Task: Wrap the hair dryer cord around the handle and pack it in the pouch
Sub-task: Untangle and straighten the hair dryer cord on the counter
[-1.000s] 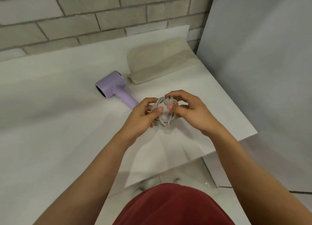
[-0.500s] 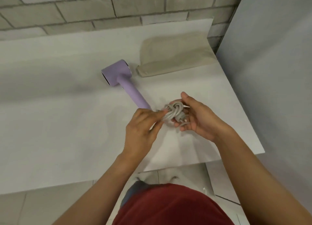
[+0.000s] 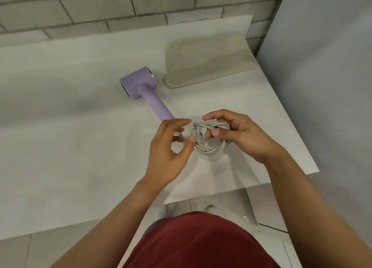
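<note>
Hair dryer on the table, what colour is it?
The hair dryer is light purple, clearest in the head view.

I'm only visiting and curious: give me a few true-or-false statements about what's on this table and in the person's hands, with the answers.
1. The right hand grips a coiled grey cord. True.
2. The hair dryer is inside the pouch. False: it lies on the table, beside the pouch.
3. The cord is wound round the dryer's handle. False: the coil sits in the hand, past the handle's end.
4. The pouch lies flat near the brick wall. True.
</note>
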### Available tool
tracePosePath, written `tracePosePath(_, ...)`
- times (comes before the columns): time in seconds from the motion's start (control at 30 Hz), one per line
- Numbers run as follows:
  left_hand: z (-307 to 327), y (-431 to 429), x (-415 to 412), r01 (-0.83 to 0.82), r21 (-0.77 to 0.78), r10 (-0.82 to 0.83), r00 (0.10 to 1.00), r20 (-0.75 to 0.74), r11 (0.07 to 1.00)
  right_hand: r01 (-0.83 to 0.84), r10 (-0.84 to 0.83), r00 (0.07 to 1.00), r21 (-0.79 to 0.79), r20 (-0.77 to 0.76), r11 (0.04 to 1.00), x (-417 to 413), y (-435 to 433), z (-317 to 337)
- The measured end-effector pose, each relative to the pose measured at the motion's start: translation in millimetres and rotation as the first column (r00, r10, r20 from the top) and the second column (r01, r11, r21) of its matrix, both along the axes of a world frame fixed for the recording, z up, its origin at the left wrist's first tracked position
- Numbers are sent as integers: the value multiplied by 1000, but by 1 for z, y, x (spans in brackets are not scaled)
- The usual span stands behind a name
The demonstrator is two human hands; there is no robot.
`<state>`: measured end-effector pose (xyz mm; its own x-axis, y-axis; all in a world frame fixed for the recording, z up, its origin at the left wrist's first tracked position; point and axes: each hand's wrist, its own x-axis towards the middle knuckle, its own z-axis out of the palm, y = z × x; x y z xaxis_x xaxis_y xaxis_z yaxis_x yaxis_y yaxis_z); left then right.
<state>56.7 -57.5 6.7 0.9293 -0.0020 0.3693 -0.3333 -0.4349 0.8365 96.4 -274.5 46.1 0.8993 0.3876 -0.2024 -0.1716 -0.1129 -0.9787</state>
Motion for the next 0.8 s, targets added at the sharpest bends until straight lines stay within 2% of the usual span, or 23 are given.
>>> tracePosePath(0.1,17,11,23,240,107,-233,970,-70,965,14,-13,999,-12,40,1000,-4,6,4)
tracePosePath(0.17,24,11,35,334,170,-321,942,-98,927,62,-59,995,-36,75,997,-6,10,6)
tracePosePath(0.23,27,8,42,298,186,-290,954,-70,936,165,-144,975,-119,170,979,-9,12,4)
tracePosePath(0.3,26,5,46,239,154,-232,971,-57,959,298,-211,924,-252,320,921,-12,14,-1)
tracePosePath(0.37,25,2,45,213,116,-204,975,-83,970,394,-237,869,-319,434,862,-18,17,-5)
tracePosePath(0.47,29,0,42,222,74,-211,968,-133,972,547,-284,757,-332,589,768,-28,25,-8)
tracePosePath(0.53,29,0,43,242,145,-238,970,-46,959,644,-352,672,-278,652,713,-33,33,-10)
tracePosePath(0.6,30,2,45,242,268,-268,961,65,933,681,-419,643,-229,641,696,-36,40,-11)
tracePosePath(0.67,29,6,49,243,346,-301,945,125,906,668,-441,667,-220,601,711,-35,45,-11)
tracePosePath(0.73,32,11,53,273,360,-337,933,128,892,640,-429,699,-233,572,732,-34,45,-9)
tracePosePath(0.8,34,16,55,321,306,-357,932,68,896,609,-439,737,-223,515,761,-32,45,-8)
